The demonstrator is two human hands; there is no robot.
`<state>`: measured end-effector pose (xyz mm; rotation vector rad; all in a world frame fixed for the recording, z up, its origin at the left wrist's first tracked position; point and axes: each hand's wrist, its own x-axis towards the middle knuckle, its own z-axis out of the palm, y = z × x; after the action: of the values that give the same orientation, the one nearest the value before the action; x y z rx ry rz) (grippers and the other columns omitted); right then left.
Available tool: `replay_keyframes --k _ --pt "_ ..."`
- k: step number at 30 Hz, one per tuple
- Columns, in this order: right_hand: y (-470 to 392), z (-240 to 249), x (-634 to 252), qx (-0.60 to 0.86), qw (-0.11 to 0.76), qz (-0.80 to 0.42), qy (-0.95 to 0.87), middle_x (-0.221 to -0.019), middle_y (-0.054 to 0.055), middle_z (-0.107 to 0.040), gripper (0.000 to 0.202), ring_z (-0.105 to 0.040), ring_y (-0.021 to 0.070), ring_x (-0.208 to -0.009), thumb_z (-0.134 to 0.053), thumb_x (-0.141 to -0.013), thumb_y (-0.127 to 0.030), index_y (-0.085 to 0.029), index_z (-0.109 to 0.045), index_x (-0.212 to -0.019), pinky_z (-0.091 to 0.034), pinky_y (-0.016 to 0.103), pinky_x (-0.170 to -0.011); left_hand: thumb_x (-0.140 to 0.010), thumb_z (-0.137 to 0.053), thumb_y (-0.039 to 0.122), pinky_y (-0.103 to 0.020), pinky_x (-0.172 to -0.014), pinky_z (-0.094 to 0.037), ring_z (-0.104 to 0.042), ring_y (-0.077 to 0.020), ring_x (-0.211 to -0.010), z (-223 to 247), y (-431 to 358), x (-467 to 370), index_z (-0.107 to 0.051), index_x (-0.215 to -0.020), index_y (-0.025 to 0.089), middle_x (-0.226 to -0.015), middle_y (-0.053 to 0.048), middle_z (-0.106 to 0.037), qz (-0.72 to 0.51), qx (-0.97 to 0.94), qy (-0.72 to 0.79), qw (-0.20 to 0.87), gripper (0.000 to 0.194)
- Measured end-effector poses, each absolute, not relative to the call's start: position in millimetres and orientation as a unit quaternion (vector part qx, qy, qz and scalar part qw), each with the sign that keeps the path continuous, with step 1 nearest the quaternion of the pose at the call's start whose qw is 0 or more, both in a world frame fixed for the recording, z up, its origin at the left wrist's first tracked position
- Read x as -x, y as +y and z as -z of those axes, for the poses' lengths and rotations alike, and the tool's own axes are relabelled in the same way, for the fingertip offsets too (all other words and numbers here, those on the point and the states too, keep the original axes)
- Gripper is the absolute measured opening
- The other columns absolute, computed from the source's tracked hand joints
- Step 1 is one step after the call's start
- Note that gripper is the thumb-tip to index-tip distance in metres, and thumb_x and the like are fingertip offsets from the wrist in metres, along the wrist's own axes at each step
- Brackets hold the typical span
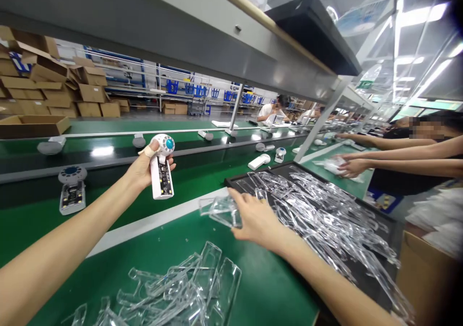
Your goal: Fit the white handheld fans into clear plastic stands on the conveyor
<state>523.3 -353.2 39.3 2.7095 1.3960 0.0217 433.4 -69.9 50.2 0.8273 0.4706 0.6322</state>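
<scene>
My left hand (146, 164) is wrapped round a white handheld device (156, 179) with a round head, a blue-green centre and a bare circuit board in its handle. It is held up above the green bench, beside the dark conveyor strip. To the right, my right hand (255, 217) grips a clear plastic shell (220, 210) between thumb and fingers, over the white line on the bench. Just beyond that hand is a black tray (231, 181) heaped with similar clear shells (318, 210). A loose pile of clear plastic parts (188, 287) lies nearer to me.
Another device with an open handle (72, 193) lies at the left. More white devices (259, 161) rest along the line. A slanted metal post (321, 118) stands behind the tray under an overhead shelf (181, 27). At right, a co-worker's hands (349, 166) hold clear plastic bags.
</scene>
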Motion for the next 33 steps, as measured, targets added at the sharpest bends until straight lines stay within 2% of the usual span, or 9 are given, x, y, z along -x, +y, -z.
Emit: replay_keyframes --k 5,9,11,15,17,20,27,30,33 --pt "-309 -9 -498 -0.856 0.023 0.148 0.494 -0.135 0.023 -0.051 0.104 -0.05 0.0395 -0.123 -0.077 -0.068 -0.038 -0.017 -0.02 -0.153 -0.035 0.054 -0.1 -0.076 -0.072 0.042 -0.04 -0.063 -0.061 -0.067 -0.0189 -0.06 -55 -69 -409 -0.061 -0.1 0.012 -0.081 -0.011 -0.071 -0.297 -0.413 0.215 0.834 0.04" --pt "-311 -7 -500 -0.83 -0.045 0.258 0.492 -0.158 0.02 -0.02 0.105 -0.02 0.0401 -0.144 -0.075 -0.073 -0.043 -0.023 -0.013 -0.154 -0.024 0.054 -0.112 -0.066 -0.08 0.042 -0.044 -0.06 -0.061 -0.065 -0.0181 -0.056 -56 -64 -391 -0.061 -0.102 0.014 -0.078 -0.007 -0.07 -0.296 -0.43 0.18 0.834 0.049" --pt "-320 -8 -503 -0.822 -0.065 0.28 0.492 -0.161 0.016 -0.014 0.096 -0.013 0.0365 -0.146 -0.071 -0.078 -0.04 -0.023 -0.014 -0.154 -0.022 0.051 -0.115 -0.063 -0.081 0.039 -0.046 -0.062 -0.062 -0.065 -0.0192 -0.058 -55 -62 -384 -0.061 -0.1 0.014 -0.078 -0.007 -0.07 -0.296 -0.439 0.169 0.831 0.048" --pt "-335 -6 -501 -0.832 -0.075 0.225 0.502 -0.152 0.014 -0.035 0.071 -0.03 0.0317 -0.141 -0.066 -0.084 -0.028 -0.018 -0.035 -0.147 -0.029 0.047 -0.113 -0.065 -0.078 0.032 -0.045 -0.069 -0.061 -0.068 -0.0232 -0.07 -55 -64 -376 -0.065 -0.096 0.013 -0.081 -0.009 -0.071 -0.313 -0.447 0.147 0.825 0.038" --pt "-337 -3 -498 -0.835 -0.085 0.164 0.519 -0.135 0.012 -0.051 0.055 -0.046 0.0289 -0.127 -0.065 -0.083 -0.021 -0.017 -0.049 -0.135 -0.038 0.044 -0.107 -0.067 -0.075 0.031 -0.039 -0.069 -0.061 -0.068 -0.0231 -0.072 -55 -66 -375 -0.066 -0.096 0.013 -0.084 -0.009 -0.071 -0.317 -0.455 0.135 0.821 0.035" --pt "-339 -7 -497 -0.836 -0.105 0.111 0.528 -0.113 0.009 -0.059 0.038 -0.055 0.0266 -0.109 -0.067 -0.082 -0.02 -0.018 -0.058 -0.12 -0.047 0.042 -0.094 -0.069 -0.073 0.03 -0.036 -0.068 -0.06 -0.068 -0.0226 -0.072 -57 -73 -375 -0.066 -0.094 0.012 -0.085 -0.01 -0.071 -0.307 -0.458 0.127 0.824 0.031" --pt "-322 -48 -485 -0.788 -0.114 0.003 0.605 -0.106 0.006 -0.051 0.042 -0.057 0.0198 -0.089 -0.061 -0.086 -0.018 -0.025 -0.05 -0.126 -0.051 0.037 -0.078 -0.076 -0.07 0.039 -0.038 -0.064 -0.058 -0.067 -0.0226 -0.069 -62 -77 -370 -0.062 -0.097 0.015 -0.086 -0.01 -0.07 -0.305 -0.406 0.148 0.849 0.033" --pt "-286 -42 -467 -0.729 -0.075 -0.022 0.68 -0.106 0.006 -0.049 0.05 -0.055 0.0151 -0.076 -0.05 -0.087 -0.007 -0.027 -0.044 -0.132 -0.048 0.031 -0.067 -0.074 -0.072 0.043 -0.037 -0.064 -0.058 -0.066 -0.0213 -0.067 -63 -68 -362 -0.062 -0.094 0.015 -0.082 -0.009 -0.069 -0.325 -0.418 0.133 0.838 0.035" --pt "-247 -21 -450 -0.652 -0.032 -0.036 0.757 -0.107 0.008 -0.049 0.06 -0.055 0.0165 -0.078 -0.043 -0.081 0.003 -0.024 -0.039 -0.135 -0.047 0.029 -0.064 -0.07 -0.076 0.04 -0.035 -0.063 -0.058 -0.066 -0.0205 -0.065 -63 -56 -346 -0.063 -0.09 0.014 -0.078 -0.007 -0.069 -0.351 -0.444 0.137 0.813 0.035"
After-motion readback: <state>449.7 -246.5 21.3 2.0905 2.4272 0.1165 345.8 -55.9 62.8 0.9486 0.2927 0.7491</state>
